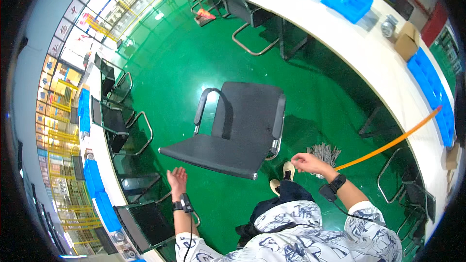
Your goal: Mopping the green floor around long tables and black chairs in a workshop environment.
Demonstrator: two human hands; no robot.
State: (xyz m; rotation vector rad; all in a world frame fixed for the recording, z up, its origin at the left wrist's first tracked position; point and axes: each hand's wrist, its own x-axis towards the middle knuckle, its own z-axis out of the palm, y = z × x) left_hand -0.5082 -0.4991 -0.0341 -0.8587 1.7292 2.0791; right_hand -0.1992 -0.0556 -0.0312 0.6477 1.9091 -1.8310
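Note:
A black office armchair (218, 149) with chromed metal tubing stands on the green floor in front of me. My left hand (177, 181) is held low, palm up with fingers apart, just below the front left corner of the chair's seat; it holds nothing. My right hand (305, 162) is to the right of the chair, fingers loosely curled, above my shoe; nothing shows in it. Beyond that hand lies the grey head of a string mop (323, 156), its orange handle (389, 146) leaning against the white table at right. Both wrists wear black strapped devices.
A long white table (338, 36) curves along the top and right, bearing blue bins (346, 2), a cardboard box (407, 40) and a metal motor part. Another white table with blue bins (94, 178) runs at left. Black chairs (145, 222) stand along both; a dustpan (202, 21) lies farther off.

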